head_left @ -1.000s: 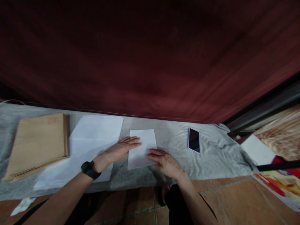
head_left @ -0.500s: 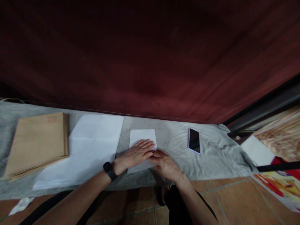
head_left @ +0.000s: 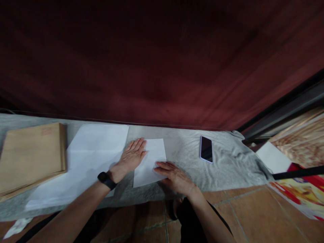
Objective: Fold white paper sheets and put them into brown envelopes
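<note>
A folded sheet of white paper (head_left: 152,153) lies flat on the grey cloth (head_left: 182,148) in front of me. My left hand (head_left: 133,156), a black band on its wrist, rests flat with fingers stretched across the paper's left edge. On the lower right edge of the paper lies my right hand (head_left: 174,175), its fingers extended and slightly apart. Neither hand grips anything. Larger white sheets (head_left: 93,152) spread out to the left, close beside my left forearm.
A stack of brown paper envelopes (head_left: 32,155) sits at the far left, partly over the white sheets. Right of my hands lies a phone (head_left: 206,149) in a pale purple case. A dark red drape (head_left: 162,84) rises behind. A colourful box (head_left: 301,199) stands at the right.
My left hand has slid from the middle of the folded paper to its left edge, away from my right hand. The right hand stays near the lower right edge. The view has shifted slightly.
</note>
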The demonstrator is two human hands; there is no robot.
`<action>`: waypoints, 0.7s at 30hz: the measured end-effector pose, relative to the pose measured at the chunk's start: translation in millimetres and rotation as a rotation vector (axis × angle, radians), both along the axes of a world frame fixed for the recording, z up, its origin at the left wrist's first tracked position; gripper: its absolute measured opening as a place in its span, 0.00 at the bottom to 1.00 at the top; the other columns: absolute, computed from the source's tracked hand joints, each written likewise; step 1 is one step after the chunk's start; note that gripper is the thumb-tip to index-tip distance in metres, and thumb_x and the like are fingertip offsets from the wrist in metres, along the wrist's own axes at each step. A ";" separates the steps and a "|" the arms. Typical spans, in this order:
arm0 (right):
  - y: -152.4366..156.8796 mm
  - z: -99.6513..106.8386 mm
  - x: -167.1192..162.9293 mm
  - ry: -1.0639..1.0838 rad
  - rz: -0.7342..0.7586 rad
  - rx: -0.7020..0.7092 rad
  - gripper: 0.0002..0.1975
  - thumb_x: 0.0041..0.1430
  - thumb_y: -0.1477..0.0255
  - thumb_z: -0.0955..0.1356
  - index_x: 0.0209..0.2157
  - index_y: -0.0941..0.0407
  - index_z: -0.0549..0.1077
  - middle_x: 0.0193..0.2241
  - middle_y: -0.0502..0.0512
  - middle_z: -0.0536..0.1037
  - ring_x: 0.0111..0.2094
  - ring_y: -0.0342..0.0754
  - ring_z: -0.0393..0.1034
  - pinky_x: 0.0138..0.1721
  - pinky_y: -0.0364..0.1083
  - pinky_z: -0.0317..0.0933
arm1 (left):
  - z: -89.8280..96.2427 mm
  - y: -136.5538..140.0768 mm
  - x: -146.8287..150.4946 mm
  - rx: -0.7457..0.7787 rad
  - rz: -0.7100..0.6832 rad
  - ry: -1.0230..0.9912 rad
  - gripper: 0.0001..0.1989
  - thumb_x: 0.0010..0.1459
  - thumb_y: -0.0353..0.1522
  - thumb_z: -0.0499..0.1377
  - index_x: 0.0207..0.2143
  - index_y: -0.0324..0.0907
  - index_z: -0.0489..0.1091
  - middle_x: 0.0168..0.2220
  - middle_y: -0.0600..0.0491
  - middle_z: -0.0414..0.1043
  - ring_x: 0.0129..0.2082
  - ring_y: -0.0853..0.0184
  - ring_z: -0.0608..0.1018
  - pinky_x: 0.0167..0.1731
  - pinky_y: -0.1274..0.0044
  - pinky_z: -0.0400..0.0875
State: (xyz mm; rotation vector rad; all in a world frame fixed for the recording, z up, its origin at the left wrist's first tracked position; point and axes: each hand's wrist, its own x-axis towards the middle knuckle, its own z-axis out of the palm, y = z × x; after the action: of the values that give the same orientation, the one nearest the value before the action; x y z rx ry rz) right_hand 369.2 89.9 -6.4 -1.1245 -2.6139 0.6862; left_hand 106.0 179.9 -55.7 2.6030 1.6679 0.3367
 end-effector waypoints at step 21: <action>-8.7 7.2 -16.6 -0.019 0.030 0.084 0.21 0.65 0.77 0.66 0.58 0.49 0.71 0.60 0.52 0.71 0.63 0.48 0.63 0.66 0.49 0.54 | 11.9 -13.0 65.6 -0.114 -0.358 -0.067 0.25 0.72 0.37 0.38 0.68 0.51 0.56 0.71 0.57 0.53 0.71 0.67 0.53 0.69 0.64 0.42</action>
State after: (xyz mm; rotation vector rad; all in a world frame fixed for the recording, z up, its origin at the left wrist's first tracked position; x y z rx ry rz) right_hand 352.6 81.1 0.9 -1.0749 -2.6541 0.5687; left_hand 171.6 166.9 -43.8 2.6980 1.1323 0.2990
